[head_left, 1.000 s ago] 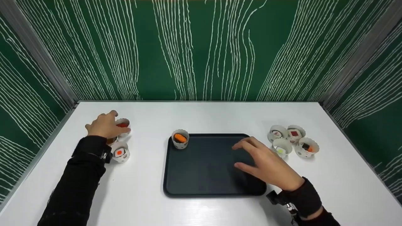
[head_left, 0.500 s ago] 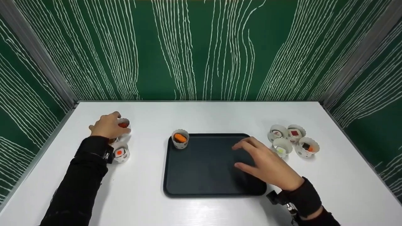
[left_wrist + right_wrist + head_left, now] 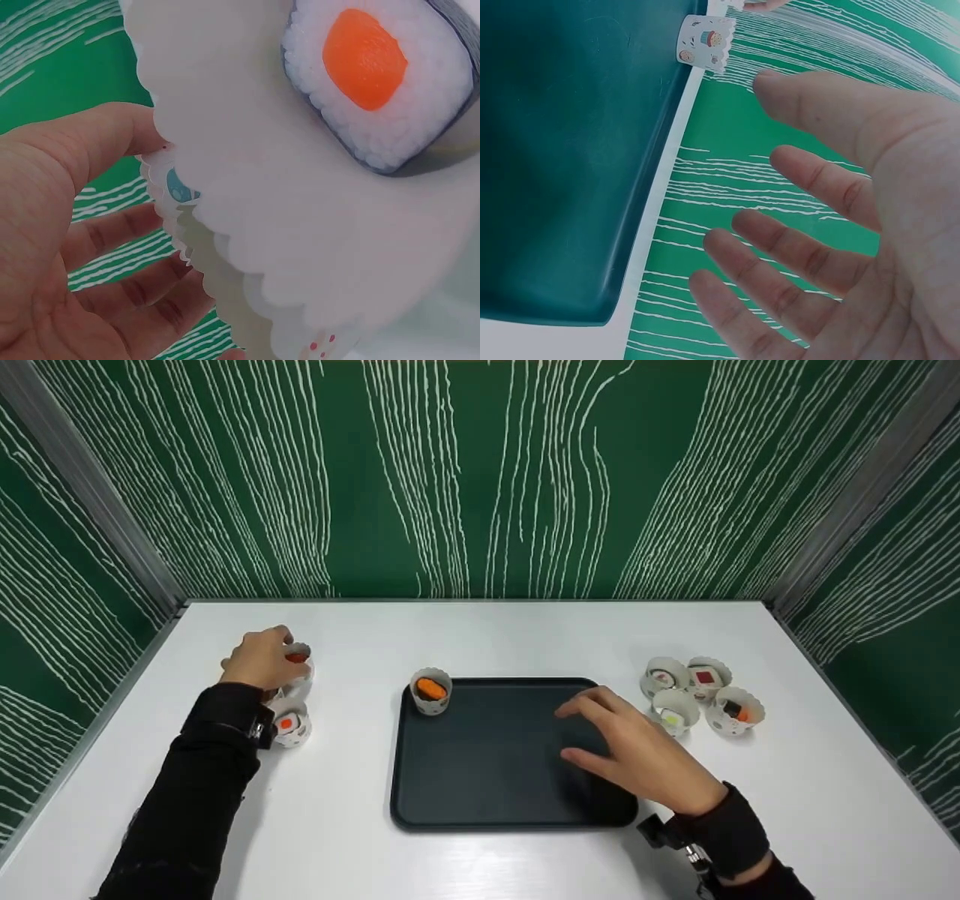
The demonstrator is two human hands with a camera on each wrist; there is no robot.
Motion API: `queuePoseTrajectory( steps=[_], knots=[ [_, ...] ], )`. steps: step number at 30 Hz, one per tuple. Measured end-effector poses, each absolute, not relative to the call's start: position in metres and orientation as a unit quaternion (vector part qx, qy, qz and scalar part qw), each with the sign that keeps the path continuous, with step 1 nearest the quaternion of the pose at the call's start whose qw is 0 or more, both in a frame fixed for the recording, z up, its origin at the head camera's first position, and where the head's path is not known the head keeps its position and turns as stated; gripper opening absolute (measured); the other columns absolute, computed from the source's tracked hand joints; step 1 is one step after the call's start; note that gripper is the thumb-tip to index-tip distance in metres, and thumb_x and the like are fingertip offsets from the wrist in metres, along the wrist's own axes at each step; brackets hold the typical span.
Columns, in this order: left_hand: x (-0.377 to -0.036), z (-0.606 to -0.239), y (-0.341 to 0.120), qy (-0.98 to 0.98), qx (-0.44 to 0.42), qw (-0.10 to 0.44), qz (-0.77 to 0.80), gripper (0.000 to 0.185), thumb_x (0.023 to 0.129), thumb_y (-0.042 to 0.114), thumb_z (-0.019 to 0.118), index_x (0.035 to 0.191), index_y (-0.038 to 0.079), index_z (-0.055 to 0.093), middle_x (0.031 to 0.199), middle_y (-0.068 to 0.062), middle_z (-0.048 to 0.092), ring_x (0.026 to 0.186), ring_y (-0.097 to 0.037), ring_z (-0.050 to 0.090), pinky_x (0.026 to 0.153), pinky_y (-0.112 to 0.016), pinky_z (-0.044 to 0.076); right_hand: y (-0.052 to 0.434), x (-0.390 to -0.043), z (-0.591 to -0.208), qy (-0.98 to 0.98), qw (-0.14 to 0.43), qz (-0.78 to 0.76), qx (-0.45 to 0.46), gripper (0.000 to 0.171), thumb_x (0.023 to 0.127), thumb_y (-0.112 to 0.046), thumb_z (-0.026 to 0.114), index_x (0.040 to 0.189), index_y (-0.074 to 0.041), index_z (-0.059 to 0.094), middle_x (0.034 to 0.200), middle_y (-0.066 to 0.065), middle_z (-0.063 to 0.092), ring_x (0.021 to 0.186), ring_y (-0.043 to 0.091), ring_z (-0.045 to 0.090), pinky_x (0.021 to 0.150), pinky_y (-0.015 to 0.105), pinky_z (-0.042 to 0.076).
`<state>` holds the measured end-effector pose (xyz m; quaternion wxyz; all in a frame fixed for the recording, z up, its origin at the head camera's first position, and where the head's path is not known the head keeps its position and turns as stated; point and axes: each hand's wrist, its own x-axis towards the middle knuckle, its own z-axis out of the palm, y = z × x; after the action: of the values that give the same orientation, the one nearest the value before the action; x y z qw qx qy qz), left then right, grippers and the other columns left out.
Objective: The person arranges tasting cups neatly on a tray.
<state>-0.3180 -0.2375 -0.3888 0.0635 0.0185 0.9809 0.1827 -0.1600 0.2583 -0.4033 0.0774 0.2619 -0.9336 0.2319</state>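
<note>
The paper cup with the red sushi (image 3: pixel 297 660) sits far to the left of the black tray (image 3: pixel 487 780). The left hand (image 3: pixel 259 658) is curled around it. The right hand (image 3: pixel 637 750) hovers over the tray, fingers spread, holding nothing.
</note>
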Motion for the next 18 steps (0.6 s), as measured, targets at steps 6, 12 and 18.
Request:
queuePoseTrajectory(
  steps=[6,12,18],
  knots=[
    [-0.319,-0.387,-0.238,0.982,0.019,0.059,0.181,0.056,0.096,0.031,0.070,0.138,-0.005,0.057,0.133,-0.037,0.063,0.119,-0.059,0.063,0.097,-0.075,0.047,0.258,-0.160,-0.403,-0.934,0.078,0.231,0.261,0.042,0.098,-0.028,0.081,0.136,-0.019,0.066,0.134,-0.002,0.063,0.115,0.015,0.066,0.093,0.038,0.060],
    [-0.319,-0.382,-0.237,0.980,0.014,0.055,0.189,0.056,0.097,0.028,0.071,0.139,-0.005,0.056,0.135,-0.037,0.063,0.120,-0.055,0.062,0.098,-0.070,0.050,0.258,-0.160,-0.402,-0.934,0.078,0.233,0.260,0.042,0.097,-0.027,0.082,0.136,-0.019,0.066,0.134,-0.002,0.063,0.115,0.014,0.066,0.093,0.039,0.060],
    [-0.315,-0.378,-0.232,0.979,0.027,0.040,0.199,0.055,0.096,0.027,0.072,0.139,-0.005,0.057,0.132,-0.036,0.065,0.116,-0.053,0.064,0.097,-0.066,0.052,0.257,-0.160,-0.403,-0.933,0.073,0.236,0.260,0.042,0.098,-0.027,0.081,0.136,-0.018,0.066,0.134,-0.002,0.063,0.115,0.016,0.067,0.093,0.039,0.060]
  ],
)
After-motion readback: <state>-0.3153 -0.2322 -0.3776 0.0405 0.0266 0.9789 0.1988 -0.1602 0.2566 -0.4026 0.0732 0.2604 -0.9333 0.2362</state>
